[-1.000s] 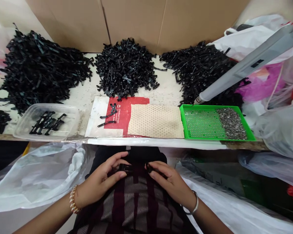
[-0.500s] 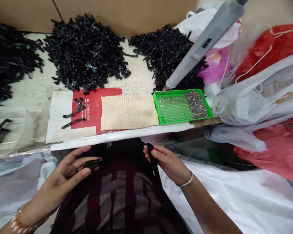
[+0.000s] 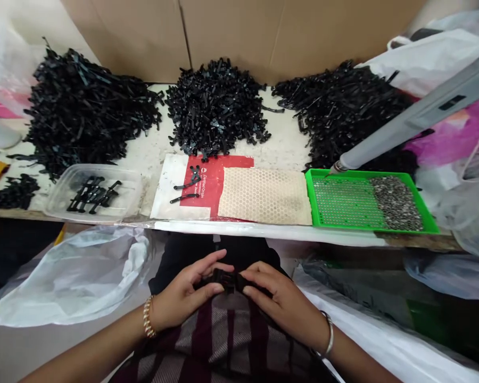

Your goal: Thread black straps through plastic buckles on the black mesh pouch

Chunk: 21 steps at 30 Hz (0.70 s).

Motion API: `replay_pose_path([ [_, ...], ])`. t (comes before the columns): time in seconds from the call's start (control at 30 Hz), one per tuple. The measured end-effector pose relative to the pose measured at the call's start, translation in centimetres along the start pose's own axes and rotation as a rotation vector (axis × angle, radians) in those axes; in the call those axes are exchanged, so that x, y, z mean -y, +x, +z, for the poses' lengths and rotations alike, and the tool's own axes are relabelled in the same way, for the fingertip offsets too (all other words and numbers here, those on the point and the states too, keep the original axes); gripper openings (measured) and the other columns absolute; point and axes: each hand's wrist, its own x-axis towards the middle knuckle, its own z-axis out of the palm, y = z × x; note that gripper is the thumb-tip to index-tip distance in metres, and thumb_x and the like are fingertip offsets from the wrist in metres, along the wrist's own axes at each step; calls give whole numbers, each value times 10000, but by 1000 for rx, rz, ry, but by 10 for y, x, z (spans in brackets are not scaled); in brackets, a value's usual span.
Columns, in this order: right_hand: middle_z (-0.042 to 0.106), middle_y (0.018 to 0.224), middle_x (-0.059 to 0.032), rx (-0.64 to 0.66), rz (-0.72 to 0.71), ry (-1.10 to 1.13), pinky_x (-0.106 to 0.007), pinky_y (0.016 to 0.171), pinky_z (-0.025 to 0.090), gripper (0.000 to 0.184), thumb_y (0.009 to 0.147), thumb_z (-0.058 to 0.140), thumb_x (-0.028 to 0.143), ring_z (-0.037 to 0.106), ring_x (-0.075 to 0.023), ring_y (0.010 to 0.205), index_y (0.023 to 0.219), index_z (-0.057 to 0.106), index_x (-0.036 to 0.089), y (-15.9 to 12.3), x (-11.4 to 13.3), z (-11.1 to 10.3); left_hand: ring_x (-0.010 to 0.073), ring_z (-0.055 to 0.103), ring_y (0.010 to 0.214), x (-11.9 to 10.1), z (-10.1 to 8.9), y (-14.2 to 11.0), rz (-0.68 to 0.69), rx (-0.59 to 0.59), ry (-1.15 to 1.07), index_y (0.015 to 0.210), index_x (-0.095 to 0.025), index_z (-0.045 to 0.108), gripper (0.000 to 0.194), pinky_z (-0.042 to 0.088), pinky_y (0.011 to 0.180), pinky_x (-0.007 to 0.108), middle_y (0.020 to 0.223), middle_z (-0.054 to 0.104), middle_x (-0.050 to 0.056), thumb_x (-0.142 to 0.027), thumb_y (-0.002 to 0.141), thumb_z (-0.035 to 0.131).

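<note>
Closest to the camera, over the lap, the left hand (image 3: 183, 295) and the right hand (image 3: 277, 300) meet, fingers curled and pinched on a small black plastic piece (image 3: 228, 280) held between them; its exact shape is hard to make out. A beaded bracelet sits on the left wrist, a plain bangle on the right.

Beyond the hands, on the table edge (image 3: 263, 231), lie a red and white card (image 3: 191, 186) with two loose black parts, a beige honeycomb mat (image 3: 265, 196), and a green tray (image 3: 315, 210) holding small grey bits at its right end. To the left stands a clear plastic tub (image 3: 62, 205) containing black parts.

Farther back, three heaps of black parts (image 3: 217, 106) rest against a cardboard wall (image 3: 231, 29).
</note>
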Motion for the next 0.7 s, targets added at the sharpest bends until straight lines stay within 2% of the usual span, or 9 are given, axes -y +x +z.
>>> replay_pose_path([
  [0.27,572,1018,-42,-12,-12,-27,-282,867,435,227,933,470,272,546,-166,965,1109,608,236,7,1,5,186,571,1112,-1,-3,3,39,-32,3,1388,-201,359,559,432,994,378,1248,586,111,-321,877,550],
  [0.4,569,1033,-50,-1,-11,-96,-297,874,441,224,936,453,285,548,-177,976,1092,604,233,11,4,2,173,576,1091,1,-9,9,58,40,3,1407,-203,333,592,428,992,369,1245,591,101,-293,869,562],
  [0.47,568,1035,-57,22,-7,-147,-309,875,441,220,935,448,274,548,-183,973,1083,604,226,15,6,0,169,581,1083,1,-12,11,66,37,22,1407,-202,336,586,431,987,365,1240,596,95,-284,870,557],
  [0.7,574,997,-71,66,-41,-225,-327,849,456,203,921,465,265,552,-194,940,1032,624,203,38,16,-7,197,595,1084,-4,-20,17,148,-47,251,1437,-230,273,697,450,965,376,1246,601,96,-280,828,611],
])
